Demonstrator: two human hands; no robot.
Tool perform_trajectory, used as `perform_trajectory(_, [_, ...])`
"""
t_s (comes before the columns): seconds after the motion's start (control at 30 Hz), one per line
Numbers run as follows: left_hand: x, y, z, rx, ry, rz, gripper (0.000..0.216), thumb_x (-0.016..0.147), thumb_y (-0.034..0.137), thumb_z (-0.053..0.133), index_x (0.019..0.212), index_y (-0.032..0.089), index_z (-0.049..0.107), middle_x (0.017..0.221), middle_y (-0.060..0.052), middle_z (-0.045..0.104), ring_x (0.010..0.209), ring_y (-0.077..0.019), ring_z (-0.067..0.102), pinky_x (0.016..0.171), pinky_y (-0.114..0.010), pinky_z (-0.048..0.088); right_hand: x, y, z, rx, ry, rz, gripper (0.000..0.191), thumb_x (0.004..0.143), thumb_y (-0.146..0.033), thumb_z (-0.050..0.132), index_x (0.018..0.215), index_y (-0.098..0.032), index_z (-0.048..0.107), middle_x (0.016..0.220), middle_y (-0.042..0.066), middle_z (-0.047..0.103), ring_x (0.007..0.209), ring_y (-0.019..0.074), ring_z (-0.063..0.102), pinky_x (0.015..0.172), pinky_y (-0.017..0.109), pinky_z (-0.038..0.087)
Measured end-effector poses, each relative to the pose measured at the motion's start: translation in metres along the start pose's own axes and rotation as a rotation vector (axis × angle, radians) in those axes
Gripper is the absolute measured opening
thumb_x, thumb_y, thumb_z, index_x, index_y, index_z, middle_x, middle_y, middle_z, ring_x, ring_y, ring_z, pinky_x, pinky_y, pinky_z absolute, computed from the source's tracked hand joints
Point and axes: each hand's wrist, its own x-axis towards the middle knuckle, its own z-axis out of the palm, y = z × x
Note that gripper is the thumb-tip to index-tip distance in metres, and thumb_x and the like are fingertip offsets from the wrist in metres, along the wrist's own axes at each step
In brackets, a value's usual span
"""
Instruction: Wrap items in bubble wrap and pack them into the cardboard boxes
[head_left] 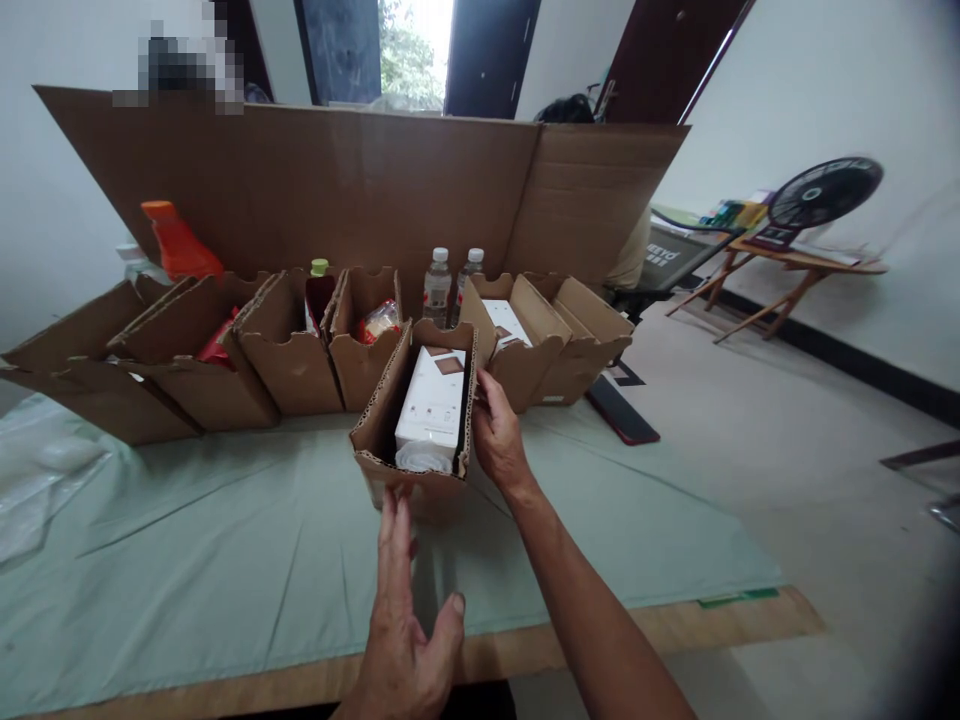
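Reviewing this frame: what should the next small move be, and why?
Probably a slow, gentle push on the front cardboard box, away from the person. The left hand has its fingers at the near end, the right hand is along the right side, and that box sits forward of the row of boxes. Slow seems wise: two bottles stand beyond it.

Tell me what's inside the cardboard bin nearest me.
Inside the cardboard bin, a white printed box shows, with a pale rolled item at its near end. The bin's floor is hidden, so anything beneath them can't be seen.
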Motion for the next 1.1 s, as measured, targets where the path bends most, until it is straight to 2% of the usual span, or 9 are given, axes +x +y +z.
perform_trajectory(0.2, [0.015,-0.001,0.019,-0.032,-0.019,0.006,0.091,0.092,0.014,0.052,0.164,0.042,0.004,0.176,-0.003,-0.006,0.162,-0.0367,0.0,0.121,-0.064,0.036,-0.017,0.016,-0.003,0.111,0.093,0.209,0.047,0.087,-0.04,0.058,0.129,-0.021,0.063,0.131,0.011,0.07,0.12,0.027,0.066,0.107,0.045,0.051])
perform_trajectory(0.4, [0.078,-0.002,0.051,-0.103,0.003,-0.057,0.091,0.085,0.016,0.057,0.164,0.034,0.016,0.175,-0.007,-0.008,0.161,-0.0328,0.01,0.119,-0.052,0.041,-0.033,0.05,0.002,0.102,0.123,0.353,0.039,0.079,-0.035,0.054,0.111,-0.019,0.068,0.103,0.011,0.078,0.089,0.0246,0.073,0.082,0.04,0.06])
perform_trajectory(0.5, [0.116,-0.004,0.063,-0.097,-0.001,-0.064,0.093,0.082,0.016,0.06,0.164,0.028,0.018,0.175,-0.01,-0.012,0.162,-0.0336,0.007,0.119,-0.05,0.04,-0.033,0.059,0.003,0.074,0.141,0.386,0.037,0.076,-0.034,0.056,0.109,-0.021,0.069,0.103,0.01,0.078,0.086,0.0239,0.072,0.082,0.04,0.06])
perform_trajectory(0.6, [0.148,-0.006,0.067,-0.059,-0.008,-0.059,0.094,0.078,0.016,0.062,0.163,0.023,0.02,0.174,-0.016,-0.01,0.161,-0.0354,0.009,0.117,-0.049,0.041,-0.033,0.062,-0.001,0.05,0.155,0.402,0.039,0.077,-0.037,0.058,0.112,-0.022,0.068,0.109,0.011,0.076,0.092,0.025,0.072,0.086,0.042,0.059])
perform_trajectory(0.77, [0.181,-0.009,0.069,-0.026,-0.03,-0.053,0.094,0.077,0.016,0.062,0.162,0.017,0.023,0.174,-0.02,-0.005,0.16,-0.0361,0.013,0.111,-0.046,0.047,-0.034,0.06,-0.006,0.038,0.157,0.423,0.041,0.078,-0.038,0.057,0.116,-0.024,0.064,0.11,0.01,0.076,0.094,0.0258,0.073,0.087,0.043,0.059])
perform_trajectory(0.87, [0.178,-0.009,0.063,-0.02,-0.051,-0.082,0.095,0.075,0.017,0.063,0.162,0.018,0.024,0.174,-0.019,-0.002,0.161,-0.037,0.01,0.113,-0.049,0.045,-0.033,0.055,-0.006,0.017,0.161,0.419,0.038,0.078,-0.039,0.057,0.112,-0.024,0.064,0.105,0.01,0.076,0.09,0.0264,0.073,0.084,0.044,0.059])
perform_trajectory(0.93, [0.163,-0.009,0.049,-0.015,-0.123,-0.101,0.093,0.076,0.019,0.064,0.162,0.019,0.026,0.174,-0.019,-0.001,0.16,-0.0385,0.014,0.112,-0.051,0.047,-0.033,0.049,-0.006,-0.004,0.171,0.396,0.036,0.079,-0.041,0.055,0.109,-0.023,0.064,0.105,0.012,0.076,0.089,0.0268,0.073,0.084,0.045,0.059])
perform_trajectory(1.03, [0.119,-0.019,0.008,0.039,-0.228,-0.073,0.081,0.082,0.023,0.063,0.159,0.026,0.036,0.175,-0.014,0.005,0.155,-0.0386,0.029,0.111,-0.054,0.049,-0.032,0.03,-0.002,-0.016,0.154,0.333,0.036,0.083,-0.043,0.052,0.107,-0.02,0.065,0.106,0.014,0.075,0.09,0.0266,0.072,0.085,0.044,0.058])
perform_trajectory(1.1, [0.081,-0.033,-0.027,0.135,-0.204,-0.001,0.071,0.085,0.021,0.061,0.154,0.029,0.045,0.174,-0.012,0.016,0.155,-0.0375,0.032,0.113,-0.056,0.047,-0.026,0.008,0.005,0.002,0.09,0.28,0.036,0.085,-0.043,0.054,0.11,-0.02,0.066,0.102,0.013,0.076,0.088,0.0246,0.072,0.083,0.041,0.058])
